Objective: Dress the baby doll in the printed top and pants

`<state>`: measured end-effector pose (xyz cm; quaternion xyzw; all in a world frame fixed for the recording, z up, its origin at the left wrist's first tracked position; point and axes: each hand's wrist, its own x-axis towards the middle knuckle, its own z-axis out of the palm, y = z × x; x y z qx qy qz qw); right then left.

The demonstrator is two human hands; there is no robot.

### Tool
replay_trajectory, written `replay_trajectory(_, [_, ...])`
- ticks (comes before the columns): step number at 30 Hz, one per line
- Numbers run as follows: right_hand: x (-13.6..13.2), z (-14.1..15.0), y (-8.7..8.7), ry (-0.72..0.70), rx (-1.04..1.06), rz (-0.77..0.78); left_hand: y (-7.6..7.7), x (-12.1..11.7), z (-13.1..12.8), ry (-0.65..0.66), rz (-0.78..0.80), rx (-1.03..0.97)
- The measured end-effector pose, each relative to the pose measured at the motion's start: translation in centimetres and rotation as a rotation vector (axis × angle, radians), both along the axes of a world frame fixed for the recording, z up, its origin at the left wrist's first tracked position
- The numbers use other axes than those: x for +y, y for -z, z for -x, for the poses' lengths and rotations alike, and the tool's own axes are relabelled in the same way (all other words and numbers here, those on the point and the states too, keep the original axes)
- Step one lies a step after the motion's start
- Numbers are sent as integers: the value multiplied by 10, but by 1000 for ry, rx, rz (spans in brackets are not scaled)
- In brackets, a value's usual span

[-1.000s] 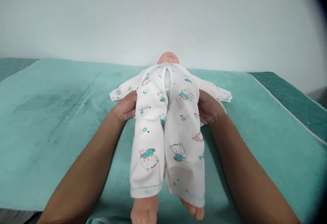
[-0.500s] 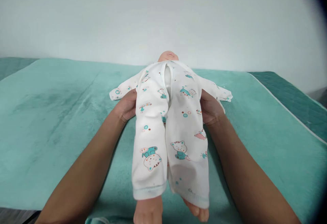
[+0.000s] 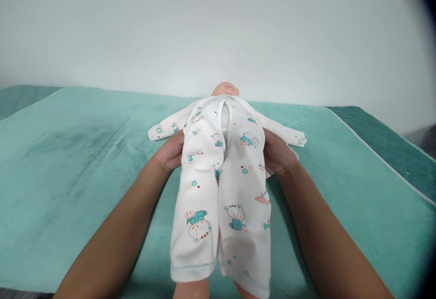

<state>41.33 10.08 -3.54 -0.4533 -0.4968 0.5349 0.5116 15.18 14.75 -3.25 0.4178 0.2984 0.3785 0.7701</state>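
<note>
A baby doll lies on its back, its head away from me and its legs toward me. It wears white clothes printed with bears, with a slit opening at the crotch. Both sleeved arms are spread out sideways. My left hand is at the doll's left-of-picture side, by the hip, its fingers tucked out of sight behind the cloth. On the opposite side, my right hand holds in the same way, fingertips hidden under the doll. The doll's feet are cut off by the lower picture edge.
A light green mat with white edging lies under the doll. Darker green quilted fabric shows beyond it on both sides. A plain pale wall rises behind. Something dark sits at the far right.
The doll, hands and mat all appear lower in the picture, and the doll's feet have mostly slipped out of view. Both hands keep their places at its sides.
</note>
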Motion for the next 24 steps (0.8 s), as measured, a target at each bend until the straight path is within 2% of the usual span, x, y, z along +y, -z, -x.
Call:
replay_trajectory(2, [-1,-1,-1,-23,57,20,4,2,1,10,-5,19])
replay_trajectory(6, [-1,-6,-3,-55,139,41,7,3,1,-54,-46,5])
replay_trajectory(15, [1,-22,0,-226,123,78,3,1,-2,-34,-34,60])
replay_trajectory(21, [1,-20,1,-227,120,86,5,0,-1,-5,-66,84])
replay_trajectory(24, [1,-18,1,-180,87,91,4,-2,-2,11,-75,63])
